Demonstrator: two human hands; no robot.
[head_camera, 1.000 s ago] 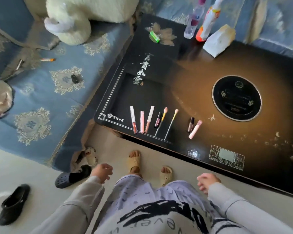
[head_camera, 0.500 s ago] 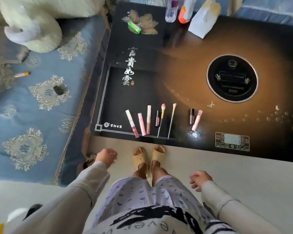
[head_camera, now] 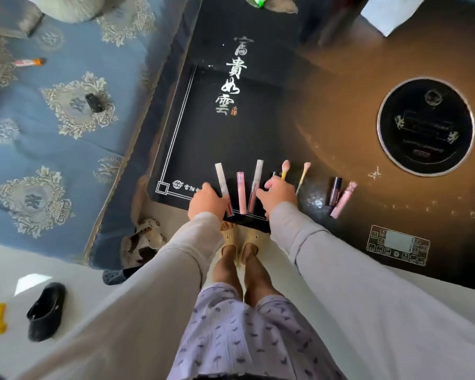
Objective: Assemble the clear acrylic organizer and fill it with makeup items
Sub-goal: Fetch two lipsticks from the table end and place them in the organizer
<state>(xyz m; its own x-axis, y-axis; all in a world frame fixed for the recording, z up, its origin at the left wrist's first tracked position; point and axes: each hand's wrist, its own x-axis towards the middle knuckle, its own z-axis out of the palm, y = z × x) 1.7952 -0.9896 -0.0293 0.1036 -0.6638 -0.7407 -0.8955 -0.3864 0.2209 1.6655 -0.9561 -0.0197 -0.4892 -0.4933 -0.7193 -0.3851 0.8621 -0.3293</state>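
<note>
- Along the near edge of the black table (head_camera: 231, 138), the makeup lies in a neat side-by-side row, seemingly sorted for easy picking: a silver-capped tube (head_camera: 221, 181), a pink tube (head_camera: 241, 192), a second silver-capped tube (head_camera: 256, 182), a pink-tipped brush (head_camera: 285, 167), a thin brush (head_camera: 304, 174), and, set apart, a dark gloss (head_camera: 335, 189) beside a pale pink tube (head_camera: 344, 197).
- The left hand (head_camera: 207, 202) covers the first tube's lower end, and the right hand (head_camera: 279, 197) sits over the brush handles. Both have their fingers bent downward, likely to gather items, but I cannot tell whether either pinches anything.
- No clear acrylic organizer is in view, so assembly appears not yet begun.
- The tabletop is glossy, with white calligraphy, a round inset plate (head_camera: 425, 127) and a control panel (head_camera: 398, 245).
- A blue patterned sofa cover (head_camera: 66, 133) flanks it, and a black slipper (head_camera: 45, 311) lies on the pale floor.
</note>
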